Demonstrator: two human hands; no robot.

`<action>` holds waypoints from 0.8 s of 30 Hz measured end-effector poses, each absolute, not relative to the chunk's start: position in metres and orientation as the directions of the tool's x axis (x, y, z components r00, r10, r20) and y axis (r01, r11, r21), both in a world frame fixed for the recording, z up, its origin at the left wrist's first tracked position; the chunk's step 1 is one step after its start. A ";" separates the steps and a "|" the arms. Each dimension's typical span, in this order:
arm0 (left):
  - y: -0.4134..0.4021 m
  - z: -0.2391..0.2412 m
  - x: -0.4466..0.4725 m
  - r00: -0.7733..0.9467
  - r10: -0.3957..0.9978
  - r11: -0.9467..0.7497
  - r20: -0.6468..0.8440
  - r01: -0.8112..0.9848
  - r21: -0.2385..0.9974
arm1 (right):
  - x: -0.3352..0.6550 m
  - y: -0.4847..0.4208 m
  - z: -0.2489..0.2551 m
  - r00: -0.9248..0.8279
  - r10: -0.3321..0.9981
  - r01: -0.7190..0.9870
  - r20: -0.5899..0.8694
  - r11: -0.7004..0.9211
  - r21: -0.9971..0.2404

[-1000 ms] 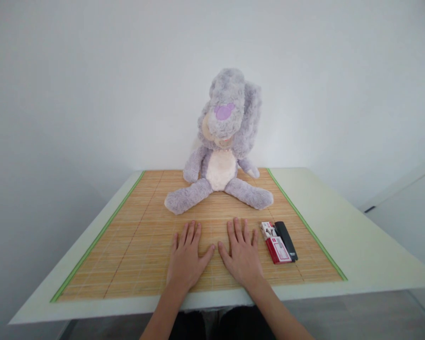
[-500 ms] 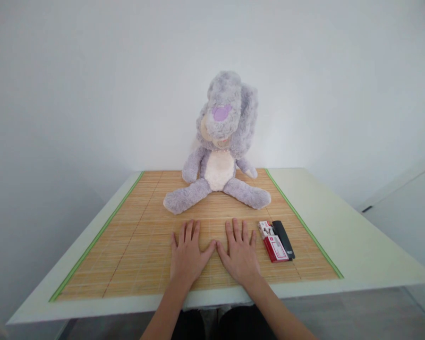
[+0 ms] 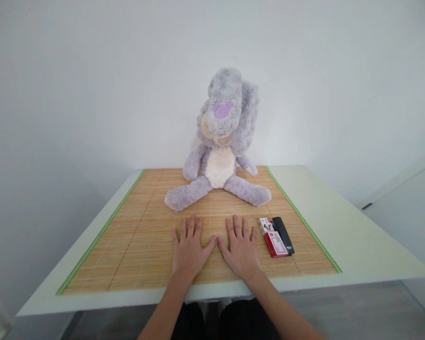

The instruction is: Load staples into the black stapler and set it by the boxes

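My left hand [image 3: 188, 250] lies flat, palm down, on the bamboo mat [image 3: 134, 250], its fingers spread. Beside it my right hand [image 3: 241, 250] rests the same way, and the two thumb tips meet or nearly meet. Neither hand holds anything. To the right of my right hand sits a small red and white box [image 3: 276, 243]. A smaller white box [image 3: 265, 225] with a dark picture on it is just behind. Along their right side lies a slim black object [image 3: 284, 235], perhaps a stapler.
A large grey plush toy [image 3: 220, 167] with long ears sits at the back of the mat, legs stretched toward me. The white table [image 3: 326, 222] extends past the mat's green edges. Behind it stands a white wall [image 3: 127, 85].
The view has tilted slightly, so everything sits a little higher in the picture. Both hands stay flat on the mat, and the objects have not moved.
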State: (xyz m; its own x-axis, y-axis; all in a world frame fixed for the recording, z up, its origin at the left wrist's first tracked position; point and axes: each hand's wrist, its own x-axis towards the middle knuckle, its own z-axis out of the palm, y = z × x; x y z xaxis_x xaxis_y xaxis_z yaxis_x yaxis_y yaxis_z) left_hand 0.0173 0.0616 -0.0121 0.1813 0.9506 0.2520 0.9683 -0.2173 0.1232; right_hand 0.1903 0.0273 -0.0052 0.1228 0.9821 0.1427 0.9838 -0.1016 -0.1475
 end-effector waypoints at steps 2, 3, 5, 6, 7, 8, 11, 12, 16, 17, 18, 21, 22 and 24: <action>0.062 -0.012 0.017 0.181 0.951 -0.218 0.249 0.967 0.129 | 0.191 0.027 -0.005 0.123 0.982 0.984 0.143 -0.102 -0.148; 0.062 -0.012 0.017 0.181 0.951 -0.218 0.249 0.967 0.132 | 0.191 0.027 -0.005 0.123 0.982 0.984 0.145 -0.101 -0.149; 0.062 -0.012 0.017 0.181 0.951 -0.219 0.252 0.966 0.134 | 0.191 0.027 -0.005 0.119 0.982 0.984 0.149 -0.096 -0.150; 0.062 -0.012 0.018 0.182 0.950 -0.220 0.253 0.966 0.134 | 0.191 0.027 -0.005 0.118 0.982 0.984 0.151 -0.095 -0.151; 0.062 -0.012 0.018 0.182 0.950 -0.221 0.253 0.966 0.135 | 0.191 0.027 -0.005 0.118 0.982 0.984 0.151 -0.095 -0.150; 0.062 -0.012 0.018 0.181 0.951 -0.219 0.252 0.966 0.136 | 0.191 0.027 -0.006 0.118 0.982 0.984 0.150 -0.096 -0.149; 0.061 -0.011 0.017 0.175 0.953 -0.214 0.248 0.967 0.140 | 0.191 0.028 -0.006 0.123 0.982 0.984 0.143 -0.103 -0.145; 0.061 -0.011 0.017 0.176 0.953 -0.214 0.246 0.967 0.139 | 0.191 0.028 -0.006 0.125 0.983 0.984 0.138 -0.105 -0.144; 0.061 -0.010 0.017 0.183 0.953 -0.220 0.241 0.966 0.137 | 0.191 0.028 -0.006 0.119 0.984 0.984 0.129 -0.100 -0.147; 0.061 -0.009 0.017 0.183 0.953 -0.220 0.241 0.966 0.137 | 0.191 0.028 -0.005 0.119 0.984 0.984 0.130 -0.099 -0.149; 0.061 -0.009 0.017 0.183 0.953 -0.220 0.241 0.966 0.137 | 0.190 0.028 -0.005 0.119 0.984 0.984 0.131 -0.099 -0.151; 0.061 -0.009 0.017 0.182 0.954 -0.219 0.239 0.966 0.136 | 0.190 0.028 -0.005 0.125 0.984 0.982 0.127 -0.105 -0.159; 0.061 -0.009 0.017 0.182 0.954 -0.219 0.238 0.966 0.136 | 0.190 0.028 -0.004 0.127 0.984 0.981 0.123 -0.106 -0.160; 0.061 -0.009 0.017 0.180 0.955 -0.217 0.237 0.966 0.138 | 0.191 0.028 -0.004 0.131 0.985 0.981 0.112 -0.113 -0.157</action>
State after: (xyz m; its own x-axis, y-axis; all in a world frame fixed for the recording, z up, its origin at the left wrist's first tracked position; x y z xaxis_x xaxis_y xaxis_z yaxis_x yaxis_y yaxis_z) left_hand 0.0170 0.0614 -0.0091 0.1805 0.9547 0.2368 0.9663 -0.2170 0.1382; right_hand 0.1906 0.0284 -0.0036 0.1312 0.9850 0.1125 0.9812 -0.1128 -0.1569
